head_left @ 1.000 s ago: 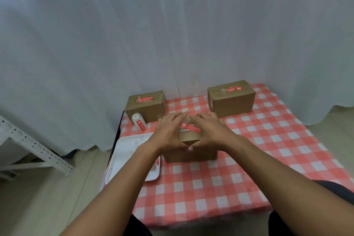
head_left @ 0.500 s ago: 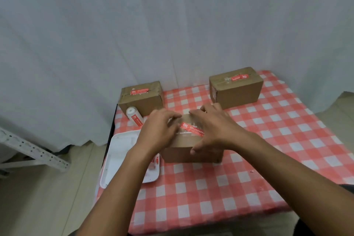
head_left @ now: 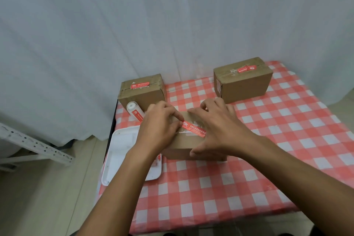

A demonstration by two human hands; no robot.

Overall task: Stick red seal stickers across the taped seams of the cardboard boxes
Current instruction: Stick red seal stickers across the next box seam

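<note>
On the far left stands a white metal rack (head_left: 36,145) on the floor. Next comes a white tray (head_left: 122,151) at the table's (head_left: 220,188) left edge, with a sticker roll (head_left: 135,111) just beyond it and a sealed box (head_left: 142,91) behind that. Centre, the left hand (head_left: 159,128) lies on the near box (head_left: 186,140), fingers curled, pressing the left end of a red seal sticker (head_left: 193,129). The right hand (head_left: 220,126) rests flat on the box, fingers spread over the sticker's right end. Far right sits another sealed box (head_left: 243,80).
</note>
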